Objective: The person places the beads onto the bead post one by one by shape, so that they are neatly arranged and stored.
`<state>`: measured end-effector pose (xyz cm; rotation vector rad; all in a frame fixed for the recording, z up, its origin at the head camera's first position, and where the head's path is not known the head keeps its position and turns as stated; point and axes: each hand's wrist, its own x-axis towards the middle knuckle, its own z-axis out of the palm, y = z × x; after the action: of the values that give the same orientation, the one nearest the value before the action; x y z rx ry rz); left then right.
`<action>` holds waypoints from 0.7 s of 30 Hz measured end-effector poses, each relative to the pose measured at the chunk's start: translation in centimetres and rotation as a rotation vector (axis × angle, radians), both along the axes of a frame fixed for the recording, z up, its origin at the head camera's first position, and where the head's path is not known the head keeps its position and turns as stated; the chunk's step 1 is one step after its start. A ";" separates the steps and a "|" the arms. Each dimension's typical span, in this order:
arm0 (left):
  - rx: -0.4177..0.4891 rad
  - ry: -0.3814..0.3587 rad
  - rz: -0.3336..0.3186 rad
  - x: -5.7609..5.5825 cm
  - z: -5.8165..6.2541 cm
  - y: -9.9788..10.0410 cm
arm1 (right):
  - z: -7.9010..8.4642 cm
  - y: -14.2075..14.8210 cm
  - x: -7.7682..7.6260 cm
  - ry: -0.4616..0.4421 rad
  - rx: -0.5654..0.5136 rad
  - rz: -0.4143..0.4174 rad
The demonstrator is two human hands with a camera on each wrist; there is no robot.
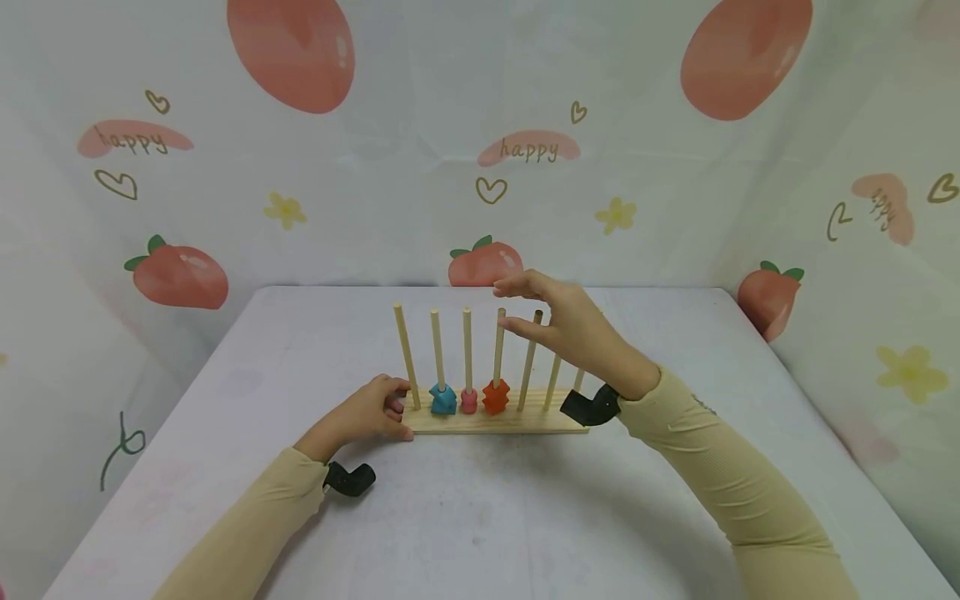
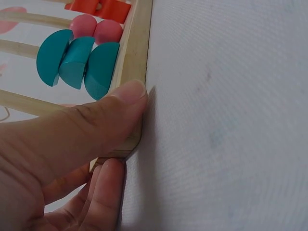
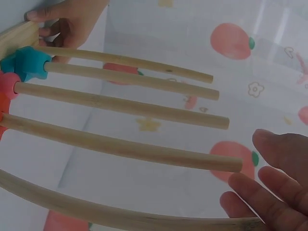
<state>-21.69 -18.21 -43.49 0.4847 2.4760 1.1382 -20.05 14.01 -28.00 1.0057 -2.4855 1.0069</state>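
Note:
A wooden peg rack, its flat base (image 1: pixel 525 423) bearing several upright round pegs, stands on the table. Blue half-round blocks (image 2: pixel 76 61) are threaded low on one peg. Beside them, two round pink beads (image 2: pixel 107 32) sit on another, and orange angular blocks (image 1: pixel 496 397) on the peg to their right. My left hand (image 1: pixel 372 408) grips the left end of the base, thumb along its front edge and fingers round the end. Up by the tops of the pegs is my right hand (image 1: pixel 566 321), its fingers spread from the thumb and holding nothing, close to the tip of the orange blocks' peg (image 3: pixel 226 162).
The table (image 1: pixel 465 517) has a white cover. Behind it and at both sides hang white printed cloths (image 1: pixel 412 108). A black wrist piece (image 1: pixel 351 479) sits on the left wrist, and another (image 1: pixel 591 407) on the right. Bare pegs (image 1: pixel 530 362) stand right of the orange blocks.

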 end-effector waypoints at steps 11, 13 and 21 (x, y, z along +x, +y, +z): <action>0.004 -0.001 0.002 0.1 0.2 0.1 | 0.1 0.0 0.0 -0.010 -0.002 -0.005; 0.003 -0.001 0.001 0.1 0.2 0.1 | 0.2 0.0 0.0 -0.012 -0.005 -0.005; 0.001 0.006 0.002 0.1 0.0 -0.1 | 0.0 0.2 0.1 -0.044 -0.033 0.026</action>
<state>-21.62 -18.28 -43.51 0.4868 2.4817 1.1400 -19.97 14.25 -27.99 1.0192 -2.4884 1.0857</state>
